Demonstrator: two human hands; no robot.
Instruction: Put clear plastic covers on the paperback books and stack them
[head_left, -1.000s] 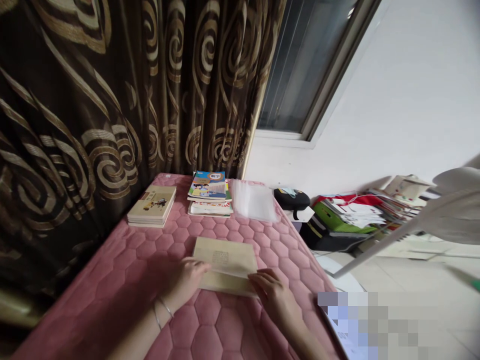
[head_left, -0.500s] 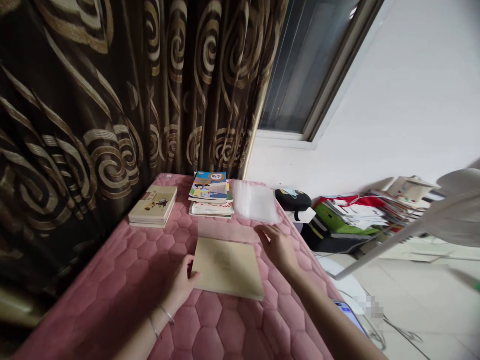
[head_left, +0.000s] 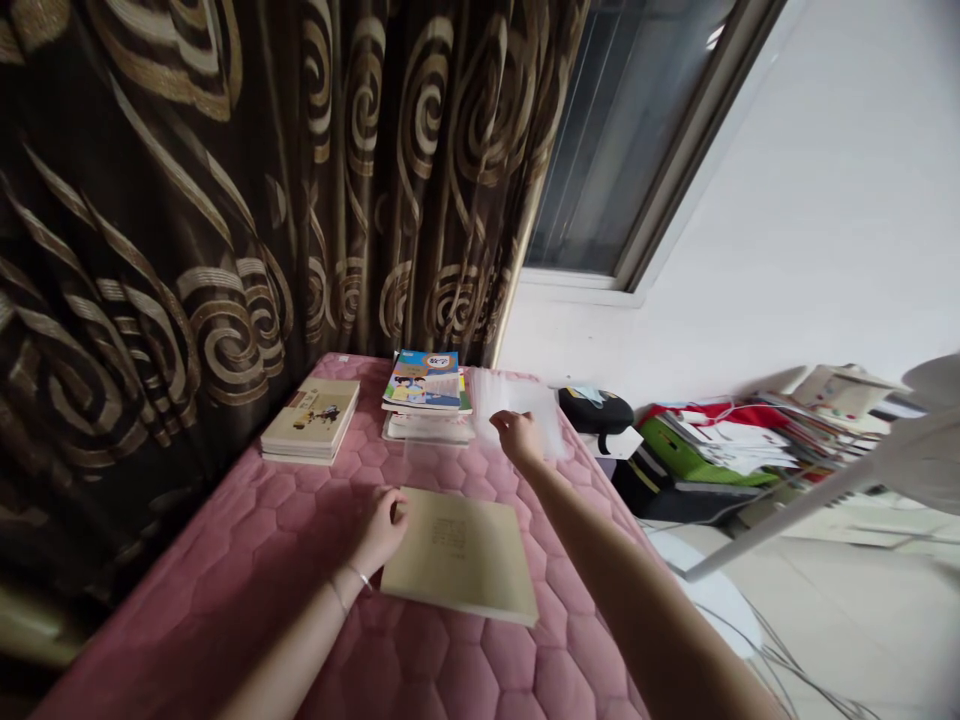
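A tan, plain-covered book (head_left: 461, 550) lies flat on the pink quilted surface (head_left: 300, 510) in front of me. My left hand (head_left: 382, 530) rests against its left edge, fingers curled on the cover's corner. My right hand (head_left: 517, 437) is stretched far forward onto a stack of clear plastic sheets (head_left: 517, 400), fingers bent down and pinching at the top sheet. A stack of colourful textbooks (head_left: 427, 395) sits just left of the sheets. A beige book pile (head_left: 311, 420) lies further left by the curtain.
A dark curtain with gold swirls (head_left: 225, 200) hangs along the left and back. A window (head_left: 622, 150) is behind. To the right, below the surface, lie a black bag (head_left: 596, 408), a green folder (head_left: 679, 450), papers and a white fan (head_left: 885, 460).
My right hand left the tan book's right edge and reached forward to the clear sheets. The left hand stayed at the book's left edge. The view tilted up slightly.
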